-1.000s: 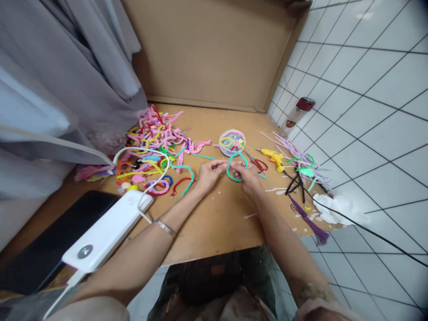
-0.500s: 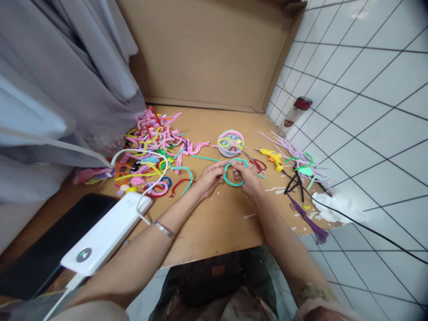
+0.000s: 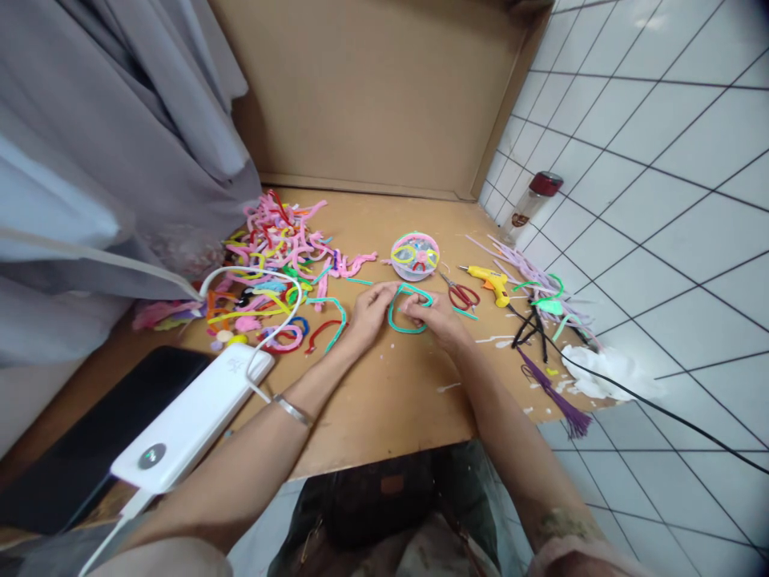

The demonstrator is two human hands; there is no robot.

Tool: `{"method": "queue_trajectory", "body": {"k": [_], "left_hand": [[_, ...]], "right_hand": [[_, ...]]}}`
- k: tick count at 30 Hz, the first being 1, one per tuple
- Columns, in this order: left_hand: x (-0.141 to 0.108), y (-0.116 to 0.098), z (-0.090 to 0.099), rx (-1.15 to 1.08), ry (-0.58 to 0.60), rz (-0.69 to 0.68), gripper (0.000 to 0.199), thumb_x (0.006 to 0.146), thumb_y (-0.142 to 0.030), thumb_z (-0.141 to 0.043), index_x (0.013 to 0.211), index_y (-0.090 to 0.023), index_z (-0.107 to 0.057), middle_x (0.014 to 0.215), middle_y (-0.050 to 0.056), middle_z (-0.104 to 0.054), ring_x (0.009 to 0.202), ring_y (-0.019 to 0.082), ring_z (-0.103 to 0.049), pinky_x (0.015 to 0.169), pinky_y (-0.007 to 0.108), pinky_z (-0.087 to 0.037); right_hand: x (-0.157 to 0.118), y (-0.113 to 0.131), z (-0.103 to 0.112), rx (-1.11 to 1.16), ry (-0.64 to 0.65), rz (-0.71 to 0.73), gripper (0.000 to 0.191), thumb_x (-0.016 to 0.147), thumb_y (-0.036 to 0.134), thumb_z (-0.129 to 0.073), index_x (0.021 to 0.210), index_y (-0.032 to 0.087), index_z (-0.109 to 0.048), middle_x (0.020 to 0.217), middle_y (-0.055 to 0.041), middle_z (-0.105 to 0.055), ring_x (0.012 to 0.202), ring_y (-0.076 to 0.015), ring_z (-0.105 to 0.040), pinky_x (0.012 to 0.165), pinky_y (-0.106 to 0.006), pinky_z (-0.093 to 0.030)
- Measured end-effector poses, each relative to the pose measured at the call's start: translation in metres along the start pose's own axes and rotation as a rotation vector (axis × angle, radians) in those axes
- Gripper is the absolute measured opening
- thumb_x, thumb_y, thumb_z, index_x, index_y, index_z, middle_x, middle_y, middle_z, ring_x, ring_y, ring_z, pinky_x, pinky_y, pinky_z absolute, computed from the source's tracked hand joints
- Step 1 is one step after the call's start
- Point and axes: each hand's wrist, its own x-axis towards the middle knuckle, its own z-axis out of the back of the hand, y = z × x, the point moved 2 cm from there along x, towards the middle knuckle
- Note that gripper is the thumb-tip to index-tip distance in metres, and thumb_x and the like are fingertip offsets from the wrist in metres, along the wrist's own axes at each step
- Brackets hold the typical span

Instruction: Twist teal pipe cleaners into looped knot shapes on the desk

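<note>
Your left hand (image 3: pixel 371 312) has its fingertips pinched together at the upper left edge of the teal loop (image 3: pixel 406 330), which you hold just above the table (image 3: pixel 384 417), between both hands. Your right hand (image 3: pixel 437 315) curls its fingers around the loop's right side; exactly how they grip is hard to tell. Make the left pinch your firm anchor and ease the curve with small bends from the right: a fuzzy strip like this probably has a wire core that kinks if forced.

Around you, left to right: a white power bank (image 3: pixel 198 417) lies by your left forearm, its white cable (image 3: pixel 302 298) arching over the heap of fuzzy strips (image 3: pixel 282 232), so a wide left sweep could snag it. A bent teal strip (image 3: pixel 344 314) lies beside your left wrist. Past the loop sits a round container (image 3: pixel 414 272). Near your right knuckles lie red-handled scissors (image 3: pixel 464 298), then a yellow glue gun (image 3: pixel 493 282); mind its metal tip, which may be hot.
</note>
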Motion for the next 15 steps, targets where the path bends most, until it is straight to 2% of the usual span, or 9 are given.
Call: {"method": "queue_trajectory", "body": {"k": [2, 4, 7, 10, 12, 15], "left_hand": [[-0.001, -0.004, 0.004, 0.249, -0.025, -0.217, 0.032, 0.084, -0.037, -0.064, 0.107, -0.017, -0.074, 0.102, 0.009, -0.071, 0.092, 0.019, -0.063, 0.084, 0.031, -0.050], [-0.002, -0.007, 0.006, 0.442, 0.031, -0.384, 0.028, 0.087, -0.035, -0.063, 0.107, -0.019, -0.075, 0.102, 0.008, -0.072, 0.093, 0.019, -0.064, 0.086, 0.032, -0.050], [-0.002, -0.007, 0.008, 0.595, 0.072, -0.493, 0.023, 0.092, -0.031, -0.058, 0.094, -0.019, -0.077, 0.086, 0.007, -0.072, 0.082, 0.017, -0.064, 0.080, 0.030, -0.050], [0.001, -0.006, 0.013, 0.654, -0.024, -0.517, 0.024, 0.093, -0.031, -0.057, 0.092, -0.017, -0.077, 0.079, 0.006, -0.071, 0.071, 0.015, -0.061, 0.070, 0.028, -0.049], [0.003, -0.006, 0.016, 0.669, -0.076, -0.533, 0.024, 0.093, -0.030, -0.057, 0.091, -0.016, -0.076, 0.079, 0.006, -0.071, 0.069, 0.014, -0.060, 0.069, 0.027, -0.049], [0.004, -0.006, 0.020, 0.688, -0.091, -0.544, 0.023, 0.093, -0.028, -0.057, 0.091, -0.016, -0.076, 0.080, 0.007, -0.071, 0.071, 0.015, -0.061, 0.070, 0.027, -0.050]], "right_hand": [[-0.001, 0.001, -0.001, -0.018, 0.068, -0.012, 0.022, 0.056, 0.035, -0.072, 0.055, 0.019, -0.058, 0.050, 0.0056, -0.048, 0.050, -0.0083, -0.039, 0.050, -0.024, -0.029], [-0.003, 0.002, -0.002, -0.040, 0.122, -0.006, 0.023, 0.058, 0.034, -0.072, 0.054, 0.019, -0.056, 0.051, 0.0056, -0.048, 0.051, -0.0081, -0.039, 0.051, -0.024, -0.029], [-0.003, 0.003, 0.000, -0.066, 0.121, -0.023, 0.023, 0.059, 0.036, -0.073, 0.057, 0.019, -0.058, 0.050, 0.0066, -0.046, 0.049, -0.0076, -0.037, 0.050, -0.024, -0.028], [0.001, 0.002, 0.009, -0.044, -0.031, -0.009, 0.027, 0.057, 0.040, -0.075, 0.067, 0.019, -0.062, 0.053, 0.0065, -0.050, 0.049, -0.0079, -0.038, 0.050, -0.023, -0.030], [0.005, 0.002, 0.016, -0.032, -0.155, 0.066, 0.031, 0.056, 0.040, -0.078, 0.075, 0.019, -0.064, 0.061, 0.0042, -0.058, 0.054, -0.0096, -0.046, 0.054, -0.024, -0.037], [0.007, 0.004, 0.025, -0.077, -0.306, 0.212, 0.032, 0.061, 0.041, -0.075, 0.083, 0.019, -0.066, 0.073, -0.0004, -0.067, 0.067, -0.0144, -0.057, 0.065, -0.028, -0.046]]}}
